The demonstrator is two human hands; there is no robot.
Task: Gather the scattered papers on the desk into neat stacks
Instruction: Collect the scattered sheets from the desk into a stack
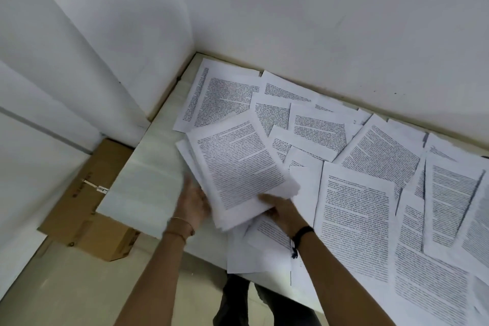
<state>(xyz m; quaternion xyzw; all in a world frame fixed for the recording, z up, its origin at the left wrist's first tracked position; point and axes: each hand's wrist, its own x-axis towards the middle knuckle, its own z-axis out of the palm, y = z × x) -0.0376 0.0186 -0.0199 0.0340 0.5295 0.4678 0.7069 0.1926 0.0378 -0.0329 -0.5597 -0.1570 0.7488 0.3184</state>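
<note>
The left hand and the right hand both grip the stack of papers at the centre of the frame. Scattered papers cover the tabletop at right.

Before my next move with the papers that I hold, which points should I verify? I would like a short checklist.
1. Right hand grips bundle: ok.
2. Left hand grip on bundle: cannot tell, blurred.
3. Bundle edges aligned: not ok, sheets fan out.
4. Bare desk spot left of bundle for a stack: ok.
5. Loose sheets safe from desk's front edge: not ok, some overhang.
</note>
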